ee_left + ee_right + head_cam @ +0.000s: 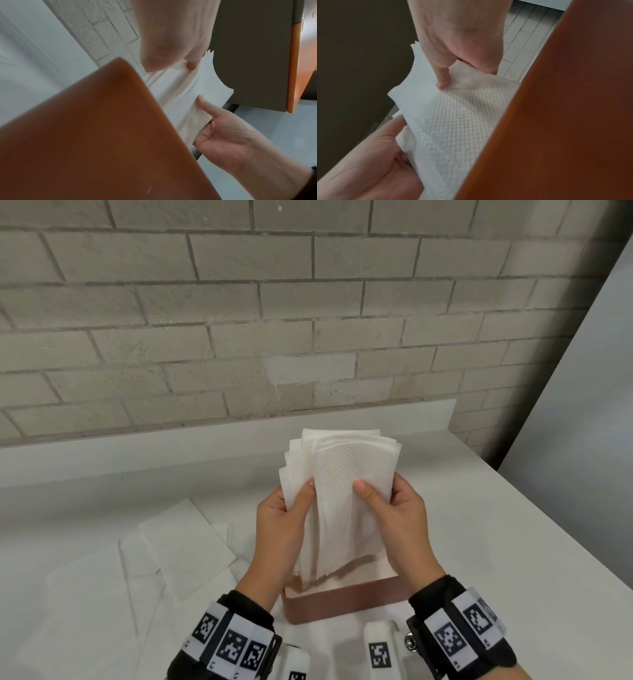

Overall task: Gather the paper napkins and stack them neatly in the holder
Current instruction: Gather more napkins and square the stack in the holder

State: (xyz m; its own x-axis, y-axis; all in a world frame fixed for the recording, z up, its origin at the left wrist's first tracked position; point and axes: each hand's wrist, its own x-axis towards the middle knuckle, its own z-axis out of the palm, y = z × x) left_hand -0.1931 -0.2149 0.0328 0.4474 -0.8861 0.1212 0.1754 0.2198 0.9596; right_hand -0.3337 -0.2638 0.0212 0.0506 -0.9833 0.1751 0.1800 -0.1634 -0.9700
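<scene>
Both hands held one thick bundle of napkins (337,501) upright, directly above the holder (342,601). The left hand (281,529) gripped the left edge of the bundle, with its thumb on the near face and the fingers curled behind. The right hand (400,518) gripped the right edge in the same way, its thumb pressed flat on the front sheet. The long axis of the bundle stood nearly vertical, leaning a little away from the person, and its lower edge hung just over the open top of the pink holder. The pictures did not show if the lowest sheets already touched the inside. The holder stood on the white bench (462,508), close to the person and between the two wrists, so both hands were about equally near to it.

The sheets were not even: the top corners were fanned out and the bottom edge was ragged. I judged that the next move should be straight down along this long axis, and the uneven lower edge could catch on the rim of the holder.

More loose napkins (154,549) lay flat and overlapping on the bench, to the left of the holder, nearer to the left hand. They were not gathered yet, so the task was only partly done
</scene>
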